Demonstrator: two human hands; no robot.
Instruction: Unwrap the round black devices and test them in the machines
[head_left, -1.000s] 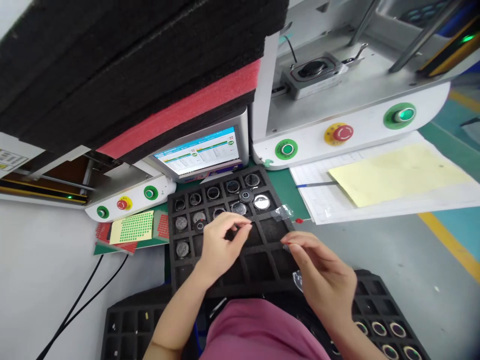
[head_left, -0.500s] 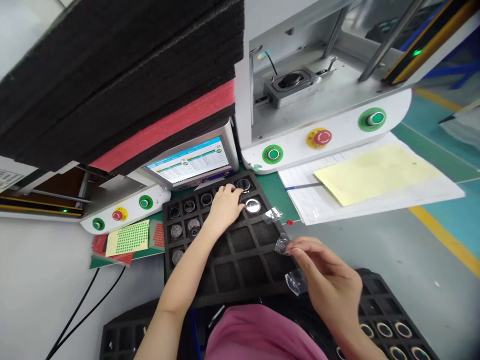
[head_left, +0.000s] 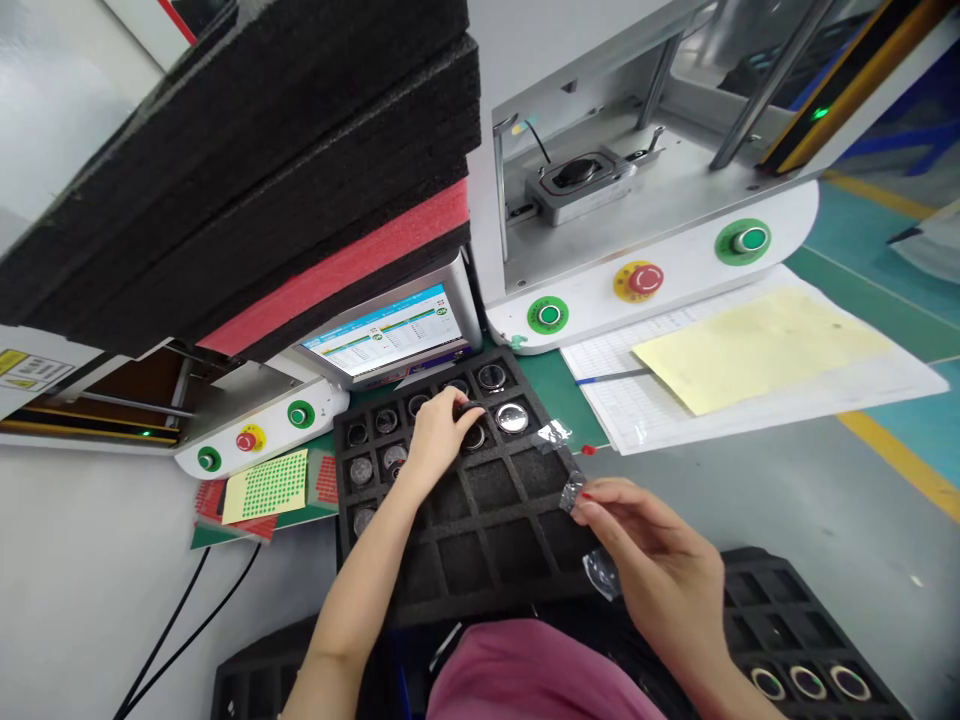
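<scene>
A black foam tray (head_left: 491, 483) with square compartments lies in front of me, several of them holding round parts. My left hand (head_left: 435, 440) is over its upper middle, fingers pinched on a dark round part (head_left: 469, 410). Just right of it, a shiny silver disc (head_left: 512, 417) sits in a compartment. Past the tray's right edge, my right hand (head_left: 652, 560) pinches a crumpled clear film (head_left: 573, 493). Another clear film piece (head_left: 601, 573) hangs below, beside the palm.
Stacked black foam (head_left: 300, 170) with a red layer looms at upper left, above a screen (head_left: 382, 335). A white machine (head_left: 645, 290) with buttons stands behind. Papers (head_left: 765, 350) lie right; a second tray (head_left: 787, 620) with rings is lower right.
My left hand has moved slightly left and down from the top-right compartments and now holds a dark round part. My right hand still pinches the film. The view has shifted slightly.
</scene>
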